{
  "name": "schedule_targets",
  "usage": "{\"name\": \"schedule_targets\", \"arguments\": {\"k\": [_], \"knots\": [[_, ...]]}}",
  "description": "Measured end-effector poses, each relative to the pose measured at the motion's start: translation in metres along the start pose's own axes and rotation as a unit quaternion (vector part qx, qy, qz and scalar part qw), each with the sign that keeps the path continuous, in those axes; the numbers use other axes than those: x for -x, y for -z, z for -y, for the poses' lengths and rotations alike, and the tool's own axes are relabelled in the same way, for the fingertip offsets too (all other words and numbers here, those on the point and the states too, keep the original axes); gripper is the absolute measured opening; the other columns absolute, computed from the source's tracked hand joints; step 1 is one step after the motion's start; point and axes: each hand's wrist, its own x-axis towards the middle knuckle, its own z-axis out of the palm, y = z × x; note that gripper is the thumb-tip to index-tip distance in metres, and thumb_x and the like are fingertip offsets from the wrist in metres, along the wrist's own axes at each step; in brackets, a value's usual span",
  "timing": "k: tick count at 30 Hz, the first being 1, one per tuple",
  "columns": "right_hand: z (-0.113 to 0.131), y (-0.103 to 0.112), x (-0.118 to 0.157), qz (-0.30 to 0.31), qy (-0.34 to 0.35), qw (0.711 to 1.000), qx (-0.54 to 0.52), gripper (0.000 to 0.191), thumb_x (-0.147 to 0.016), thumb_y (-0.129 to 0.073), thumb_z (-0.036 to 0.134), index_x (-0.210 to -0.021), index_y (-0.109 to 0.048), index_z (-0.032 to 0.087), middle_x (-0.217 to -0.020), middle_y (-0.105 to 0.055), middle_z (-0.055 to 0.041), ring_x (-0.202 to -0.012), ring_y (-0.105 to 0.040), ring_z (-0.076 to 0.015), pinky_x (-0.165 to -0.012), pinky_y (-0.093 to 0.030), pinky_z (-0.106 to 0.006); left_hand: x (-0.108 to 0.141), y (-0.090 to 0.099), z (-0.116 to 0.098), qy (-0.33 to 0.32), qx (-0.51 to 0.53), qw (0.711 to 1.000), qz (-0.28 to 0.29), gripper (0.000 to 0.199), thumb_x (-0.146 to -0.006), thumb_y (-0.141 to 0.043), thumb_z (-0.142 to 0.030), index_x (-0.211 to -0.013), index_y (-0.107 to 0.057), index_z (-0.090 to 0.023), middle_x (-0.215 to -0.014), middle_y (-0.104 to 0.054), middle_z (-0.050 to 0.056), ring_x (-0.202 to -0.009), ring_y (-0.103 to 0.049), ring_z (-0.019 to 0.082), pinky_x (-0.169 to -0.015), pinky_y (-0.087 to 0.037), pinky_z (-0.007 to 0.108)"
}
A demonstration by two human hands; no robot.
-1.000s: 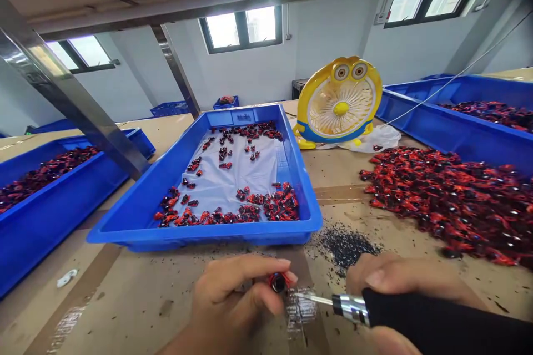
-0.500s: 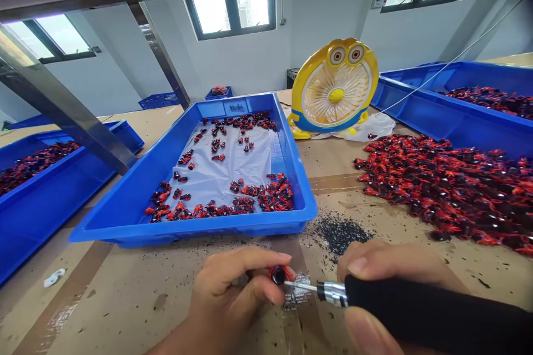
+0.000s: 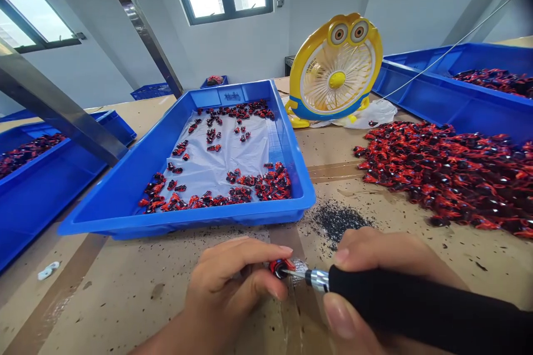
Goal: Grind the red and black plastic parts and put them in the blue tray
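Note:
Between the thumb and forefinger of my left hand is a small red and black part, its round dark end turned to the right. My right hand is wrapped round a thick black-handled tool with a silver collar and a thin metal tip. That tip meets the dark end of the part; how deep it goes I cannot tell. A scatter of fine black shavings lies on the cardboard just beyond my right hand.
A blue tray lined with white plastic holds several such parts. Right of it a large heap of parts lies before another blue bin. A yellow fan stands behind. At left are a blue bin and a metal post.
The tool has moved left, bringing its tip from beside the part's dark end onto it. My left hand still pinches the part. The view has tilted slightly down.

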Motion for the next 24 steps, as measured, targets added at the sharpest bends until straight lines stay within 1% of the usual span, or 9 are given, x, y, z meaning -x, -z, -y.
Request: {"name": "schedule_targets", "arguments": {"k": [3,8,10,13,15,18,21,23,24], "knots": [[-0.001,0.007,-0.001,0.001,0.005,0.999,0.035,0.013,-0.087,-0.071,0.019,-0.096,-0.068,0.028,-0.072,-0.068,0.0058,-0.054,-0.063,-0.0094,-0.052,-0.049,-0.024,0.0,0.001,0.0,-0.01,0.001,1.0,0.018,0.025,-0.103,-0.076,-0.045,-0.108,-0.086,-0.022,-0.078,-0.087,0.003,-0.062,-0.079,0.015,-0.06,-0.062,0.021],[-0.01,0.02,-0.008,0.081,0.095,0.988,0.086,0.015,-0.089,-0.077,0.025,-0.101,-0.069,0.027,-0.078,-0.074,0.0057,-0.062,-0.072,-0.0086,-0.059,-0.055,-0.02,-0.001,0.002,-0.001,-0.03,0.003,0.999,0.032,0.023,-0.107,-0.072,-0.039,-0.111,-0.084,-0.02,-0.078,-0.087,0.003,-0.066,-0.078,0.014,-0.064,-0.061,0.021],[-0.008,0.019,-0.008,0.088,0.092,0.987,0.095,0.013,-0.09,-0.074,0.024,-0.101,-0.068,0.028,-0.076,-0.074,0.0062,-0.061,-0.071,-0.0089,-0.058,-0.054,-0.022,-0.002,0.002,-0.001,-0.034,-0.001,0.999,0.034,0.019,-0.107,-0.073,-0.036,-0.111,-0.083,-0.02,-0.079,-0.087,0.002,-0.066,-0.078,0.013,-0.064,-0.06,0.02],[-0.002,0.011,-0.005,0.05,0.061,0.991,0.111,0.008,-0.089,-0.068,0.023,-0.093,-0.064,0.028,-0.068,-0.066,0.008,-0.052,-0.063,-0.0086,-0.054,-0.048,-0.027,-0.002,0.002,-0.002,-0.037,-0.006,0.999,0.032,0.017,-0.107,-0.073,-0.035,-0.112,-0.082,-0.021,-0.082,-0.087,0.0,-0.067,-0.078,0.012,-0.065,-0.059,0.02],[0.0,0.007,-0.005,0.03,0.065,0.99,0.123,0.006,-0.088,-0.067,0.026,-0.09,-0.063,0.029,-0.064,-0.063,0.008,-0.049,-0.06,-0.0094,-0.051,-0.044,-0.03,-0.001,0.001,-0.002,-0.032,-0.007,0.999,0.031,0.017,-0.107,-0.073,-0.036,-0.112,-0.081,-0.021,-0.083,-0.088,0.0,-0.067,-0.079,0.012,-0.066,-0.059,0.019],[-0.002,0.01,-0.009,0.05,0.092,0.984,0.143,0.006,-0.088,-0.067,0.028,-0.092,-0.062,0.03,-0.063,-0.062,0.0077,-0.049,-0.063,-0.0107,-0.048,-0.044,-0.03,0.0,0.0,-0.002,-0.022,-0.009,1.0,0.021,0.02,-0.106,-0.073,-0.039,-0.109,-0.082,-0.022,-0.081,-0.088,-0.001,-0.066,-0.078,0.011,-0.065,-0.058,0.018],[-0.005,0.018,-0.013,0.109,0.128,0.975,0.144,0.01,-0.09,-0.071,0.029,-0.096,-0.063,0.029,-0.065,-0.066,0.0078,-0.051,-0.068,-0.0084,-0.048,-0.048,-0.025,0.001,0.0,-0.003,-0.017,-0.011,1.0,0.01,0.023,-0.105,-0.073,-0.043,-0.106,-0.083,-0.022,-0.08,-0.087,-0.001,-0.063,-0.076,0.009,-0.064,-0.057,0.016],[-0.004,0.02,-0.012,0.117,0.122,0.976,0.139,0.011,-0.091,-0.073,0.03,-0.098,-0.064,0.029,-0.067,-0.067,0.0074,-0.052,-0.069,-0.0081,-0.049,-0.049,-0.024,0.001,0.0,-0.003,-0.017,-0.009,1.0,0.005,0.023,-0.105,-0.073,-0.043,-0.105,-0.083,-0.022,-0.08,-0.088,-0.002,-0.063,-0.076,0.008,-0.064,-0.056,0.014],[-0.002,0.018,-0.009,0.101,0.099,0.98,0.14,0.01,-0.091,-0.072,0.029,-0.097,-0.064,0.03,-0.067,-0.066,0.0073,-0.052,-0.067,-0.0087,-0.05,-0.048,-0.027,0.0,0.0,-0.003,-0.016,-0.007,1.0,0.004,0.023,-0.105,-0.074,-0.043,-0.104,-0.083,-0.022,-0.08,-0.088,-0.002,-0.063,-0.076,0.008,-0.064,-0.056,0.014]]}}
